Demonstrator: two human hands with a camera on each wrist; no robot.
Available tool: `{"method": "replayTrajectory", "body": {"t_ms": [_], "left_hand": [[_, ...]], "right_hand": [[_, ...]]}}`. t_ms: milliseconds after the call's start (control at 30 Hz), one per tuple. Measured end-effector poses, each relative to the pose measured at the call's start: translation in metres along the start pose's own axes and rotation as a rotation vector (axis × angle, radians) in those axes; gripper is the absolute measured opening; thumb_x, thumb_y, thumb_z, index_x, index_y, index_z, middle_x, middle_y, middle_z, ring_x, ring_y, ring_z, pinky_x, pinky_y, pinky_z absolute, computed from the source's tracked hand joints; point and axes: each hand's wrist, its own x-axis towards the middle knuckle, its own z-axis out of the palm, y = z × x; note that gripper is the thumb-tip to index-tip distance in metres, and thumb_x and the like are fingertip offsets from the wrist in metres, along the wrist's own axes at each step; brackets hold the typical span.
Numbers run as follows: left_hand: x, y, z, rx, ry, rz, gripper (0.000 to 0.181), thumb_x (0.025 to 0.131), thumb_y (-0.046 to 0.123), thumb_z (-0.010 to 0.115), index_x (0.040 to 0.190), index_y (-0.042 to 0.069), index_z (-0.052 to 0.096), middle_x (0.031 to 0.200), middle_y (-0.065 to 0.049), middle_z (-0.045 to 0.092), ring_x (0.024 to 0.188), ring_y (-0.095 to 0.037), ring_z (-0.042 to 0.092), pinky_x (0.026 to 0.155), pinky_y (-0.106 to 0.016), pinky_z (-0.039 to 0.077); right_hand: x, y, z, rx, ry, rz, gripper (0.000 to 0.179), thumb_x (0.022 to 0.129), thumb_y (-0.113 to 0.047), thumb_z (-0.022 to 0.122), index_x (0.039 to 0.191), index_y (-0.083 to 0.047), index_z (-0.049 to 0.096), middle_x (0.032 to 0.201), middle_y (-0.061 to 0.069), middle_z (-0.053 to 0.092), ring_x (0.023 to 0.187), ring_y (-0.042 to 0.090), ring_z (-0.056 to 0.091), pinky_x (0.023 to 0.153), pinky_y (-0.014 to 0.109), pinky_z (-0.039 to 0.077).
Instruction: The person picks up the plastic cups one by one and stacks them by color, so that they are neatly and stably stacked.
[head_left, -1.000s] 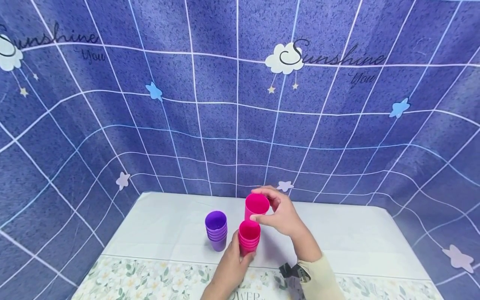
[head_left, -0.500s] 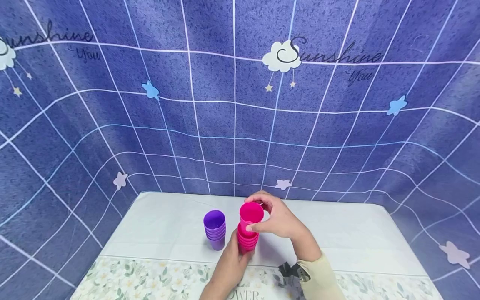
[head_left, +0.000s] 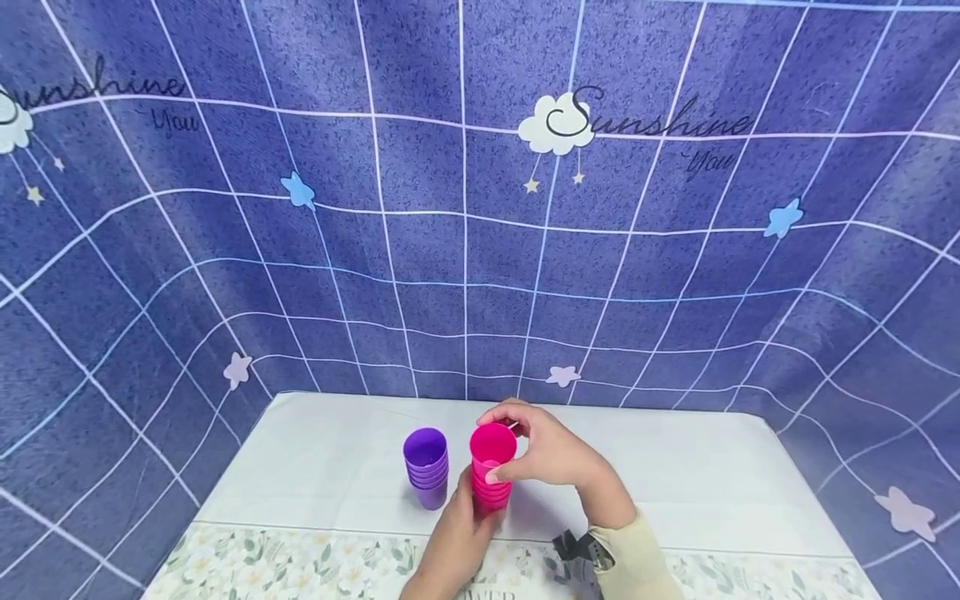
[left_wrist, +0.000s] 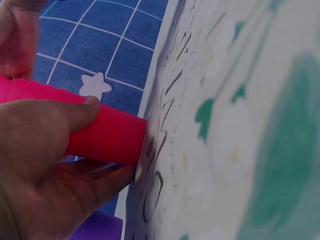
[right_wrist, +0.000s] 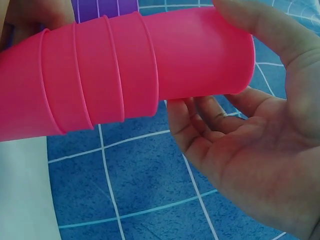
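A stack of pink cups [head_left: 491, 498] stands upright on the table, and my left hand [head_left: 454, 543] grips it low down. In the left wrist view, thumb and fingers wrap the bottom cup [left_wrist: 112, 132], whose base is at the tabletop. My right hand [head_left: 553, 450] holds the top pink cup [head_left: 493, 446] near its rim, thumb at the front and fingers behind. That cup [right_wrist: 200, 55] is partly inside the stack in the right wrist view, with much of its wall showing above the rims below.
Just left of the pink cups is a stack of purple cups [head_left: 426, 468]. The white table [head_left: 322, 467] has a floral front strip [head_left: 247, 554]. A blue gridded curtain [head_left: 420, 250] encloses the back and sides. A black object [head_left: 573, 546] is at the right wrist.
My right hand has brought the top pink cup down and slightly left, from above and behind the stack into its mouth. My left hand keeps its grip on the stack.
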Motion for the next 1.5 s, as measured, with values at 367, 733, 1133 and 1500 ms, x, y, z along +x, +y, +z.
{"method": "replayTrajectory", "body": {"t_ms": [367,733,1133,1500], "left_hand": [[0.001,0.003,0.003,0.015,0.023,0.036,0.075,0.099,0.031,0.075,0.157,0.006,0.035,0.143,-0.017,0.066,0.133,-0.034,0.066,0.114,-0.057,0.052],[0.007,0.003,0.002,0.007,0.062,0.047,0.081,0.097,0.028,0.078,0.159,0.004,0.033,0.148,-0.019,0.063,0.137,-0.035,0.063,0.115,-0.056,0.052],[0.008,0.014,-0.013,0.093,0.099,-0.020,0.086,0.089,0.036,0.085,0.157,0.004,0.042,0.145,-0.023,0.064,0.132,-0.042,0.065,0.108,-0.062,0.055],[-0.003,0.027,-0.046,0.313,-0.042,-0.146,0.069,0.087,0.048,0.082,0.132,-0.002,0.066,0.121,-0.021,0.077,0.110,-0.043,0.074,0.089,-0.061,0.061]], "right_hand": [[0.000,0.000,0.004,-0.105,-0.030,0.028,0.059,0.073,-0.015,0.095,0.126,-0.012,0.070,0.122,0.005,0.069,0.109,0.016,0.062,0.096,0.030,0.053],[0.000,0.000,0.002,-0.164,-0.105,0.106,0.061,0.071,-0.015,0.094,0.124,-0.012,0.066,0.123,0.004,0.065,0.115,0.021,0.058,0.100,0.035,0.052],[0.001,-0.001,0.006,-0.221,-0.113,0.163,0.068,0.075,-0.017,0.092,0.133,-0.009,0.058,0.127,0.008,0.065,0.118,0.024,0.063,0.100,0.038,0.058],[-0.012,-0.029,0.009,-0.446,-0.046,0.268,0.087,0.081,-0.036,0.088,0.156,-0.015,0.049,0.161,0.014,0.048,0.154,0.037,0.041,0.123,0.066,0.039]]}}
